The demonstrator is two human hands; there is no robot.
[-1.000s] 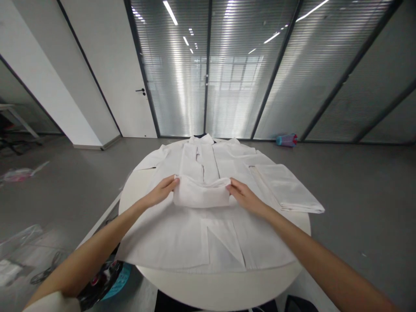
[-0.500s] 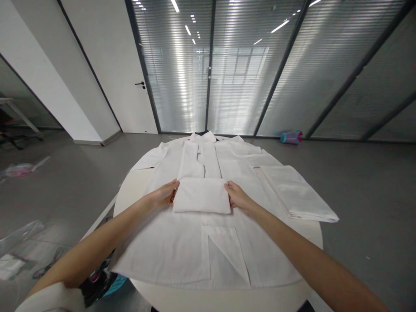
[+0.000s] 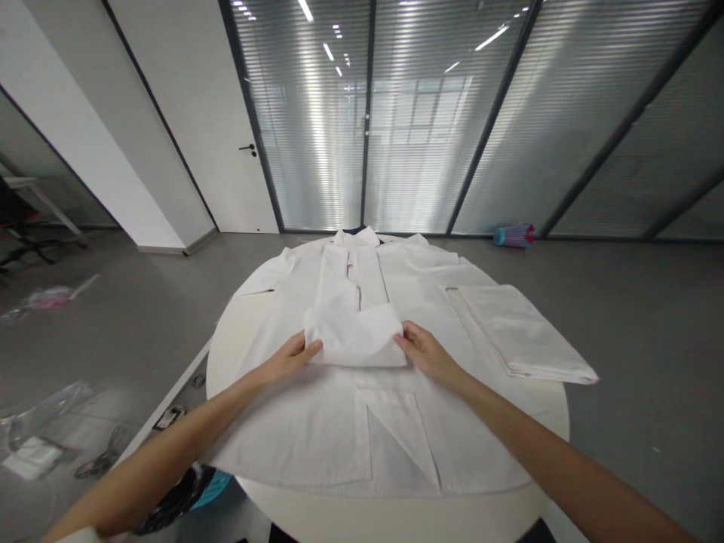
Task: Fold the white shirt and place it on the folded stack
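A white short-sleeved garment with a collar (image 3: 317,430) is spread on a round table, its collar at the far side and its hem toward me. Over its middle is a small folded white cloth (image 3: 354,343), its upper edge dipping between raised corners. My left hand (image 3: 291,356) pinches the cloth's left side, thumb on top. At the right side, my right hand (image 3: 427,351) grips it the same way, fingers behind and thumb in front. Whether the cloth touches the garment beneath I cannot tell.
Another folded white cloth (image 3: 520,332) lies on the right, its corner past the edge of the round table (image 3: 557,407). Below left is a blue basket (image 3: 212,489) with dark contents. A blue and pink item (image 3: 513,235) lies on the floor by the glass wall.
The folded cloth's flat, straight upper edge has become bent, with its left corner lifted. My left thumb now lies over its front. Both hands remain at its sides.
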